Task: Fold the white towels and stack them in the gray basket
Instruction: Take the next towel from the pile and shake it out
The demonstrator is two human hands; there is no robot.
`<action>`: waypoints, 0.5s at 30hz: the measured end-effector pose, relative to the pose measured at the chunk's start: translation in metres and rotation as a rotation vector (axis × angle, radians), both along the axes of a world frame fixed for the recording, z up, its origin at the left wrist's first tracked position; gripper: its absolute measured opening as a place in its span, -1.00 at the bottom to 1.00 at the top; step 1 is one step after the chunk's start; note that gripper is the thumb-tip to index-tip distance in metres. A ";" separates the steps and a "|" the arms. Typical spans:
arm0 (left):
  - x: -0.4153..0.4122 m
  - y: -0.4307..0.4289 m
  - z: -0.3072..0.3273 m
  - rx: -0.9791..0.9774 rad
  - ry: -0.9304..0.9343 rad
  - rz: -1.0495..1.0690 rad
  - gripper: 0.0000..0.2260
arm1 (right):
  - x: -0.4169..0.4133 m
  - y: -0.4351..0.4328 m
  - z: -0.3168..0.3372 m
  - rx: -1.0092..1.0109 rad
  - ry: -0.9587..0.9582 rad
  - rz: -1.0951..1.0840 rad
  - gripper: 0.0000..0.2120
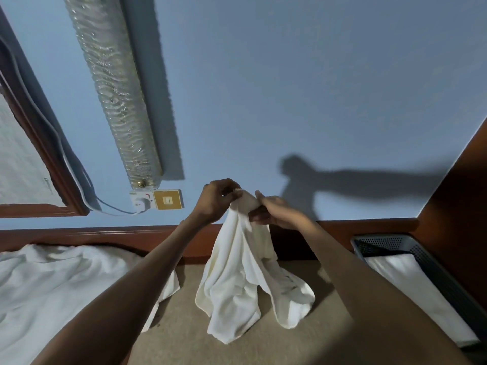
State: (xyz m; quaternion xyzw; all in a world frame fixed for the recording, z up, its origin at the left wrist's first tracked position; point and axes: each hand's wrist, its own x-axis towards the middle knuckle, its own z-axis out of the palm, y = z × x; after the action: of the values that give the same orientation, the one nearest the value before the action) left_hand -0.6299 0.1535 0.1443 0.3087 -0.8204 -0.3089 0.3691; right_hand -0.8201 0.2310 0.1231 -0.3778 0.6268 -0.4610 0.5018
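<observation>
Beige surface [263,346] lies open below, bounded by a heap of white towels [52,285] on the left and the gray basket [382,245] on the right, with a folded towel [411,285] inside. Between them the held towel [242,272] hangs long-axis down. Its bunched top is pinched by left hand [218,198] and right hand [276,212] close together — the right nearer the basket.

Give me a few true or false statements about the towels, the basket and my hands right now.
1. The left hand and right hand both grip the held towel at its top. True.
2. The gray basket is empty. False: a folded towel lies in it.
3. The held towel is neatly folded. False: it hangs loose and bunched.
4. A pile of towels lies left of the held towel. True.
</observation>
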 end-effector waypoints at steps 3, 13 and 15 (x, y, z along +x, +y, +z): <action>-0.003 -0.010 0.021 0.017 0.043 0.000 -0.94 | -0.006 0.003 0.017 -0.071 0.237 0.089 -0.60; -0.012 -0.020 0.105 0.395 0.401 -0.159 -0.92 | -0.011 -0.003 0.098 -0.456 0.486 0.058 -0.50; -0.014 -0.020 0.125 0.449 0.474 -0.168 -0.90 | -0.007 -0.003 0.118 -0.491 0.465 0.077 -0.44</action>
State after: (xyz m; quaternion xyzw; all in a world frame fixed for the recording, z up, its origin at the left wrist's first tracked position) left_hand -0.6440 0.1335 0.2689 0.2332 -0.6458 -0.5744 0.4457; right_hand -0.8273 0.2278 0.2410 -0.6056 0.5802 -0.4804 0.2566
